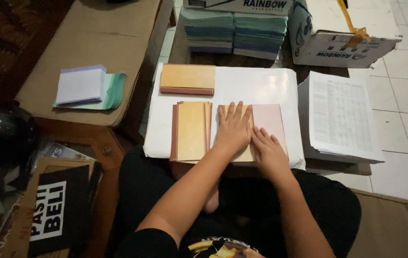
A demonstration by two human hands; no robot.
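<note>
Both your hands press flat on one sheet.

Your left hand and right hand lie open, fingers spread, gripping nothing, and hold the pink sheet down on the white board so it does not slide. The yellow stack waits just beside, at the left.

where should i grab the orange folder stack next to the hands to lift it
Judging by how it lies, take the orange folder stack by its long left edge, coming in from the left. The brown spine strips show there and that side is open, while the left hand presses flat just past its right edge.
</note>
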